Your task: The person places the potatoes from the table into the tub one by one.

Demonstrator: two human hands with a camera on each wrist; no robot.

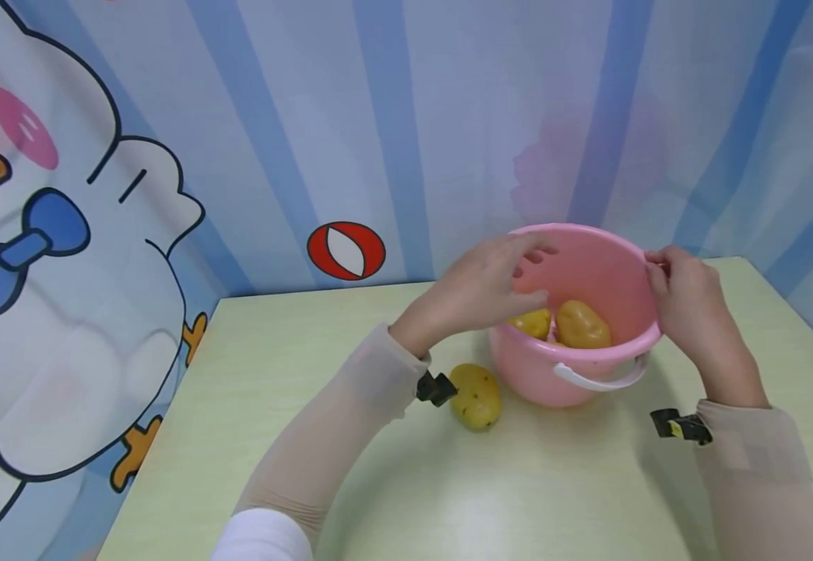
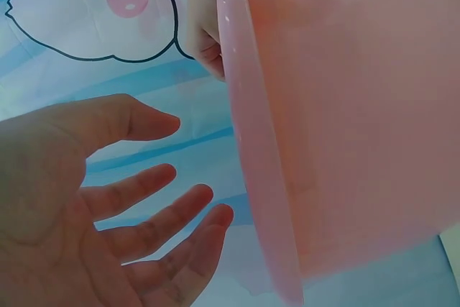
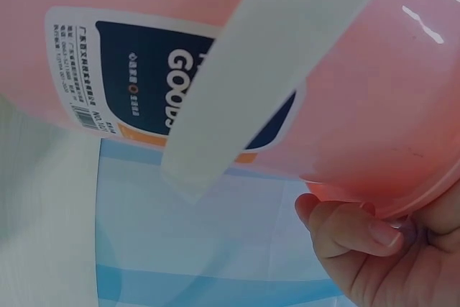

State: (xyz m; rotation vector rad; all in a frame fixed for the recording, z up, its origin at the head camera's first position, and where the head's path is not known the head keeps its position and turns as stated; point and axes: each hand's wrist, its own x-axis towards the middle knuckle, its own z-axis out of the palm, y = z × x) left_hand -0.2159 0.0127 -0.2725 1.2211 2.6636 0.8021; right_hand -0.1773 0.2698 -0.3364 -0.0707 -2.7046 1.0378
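A pink plastic bucket (image 1: 543, 382) stands on the table, right of centre in the head view. Inside it lie a large potato (image 1: 582, 326) and a yellower potato (image 1: 534, 322) partly hidden by my left hand (image 1: 480, 284). That hand is over the bucket's left rim, fingers spread and thumb apart, with nothing in it; the left wrist view shows the same. My right hand (image 1: 690, 304) pinches the bucket's right rim between thumb and curled fingers. On the table, just left of the bucket, a speckled potato (image 1: 476, 397) rests near my left wrist.
The white handle (image 1: 603, 383) hangs down the bucket's near side. A dark label (image 3: 136, 77) is on the bucket wall in the right wrist view. Behind the pale table (image 1: 294, 389) hangs a blue striped cloth (image 1: 448, 117) with cartoon prints.
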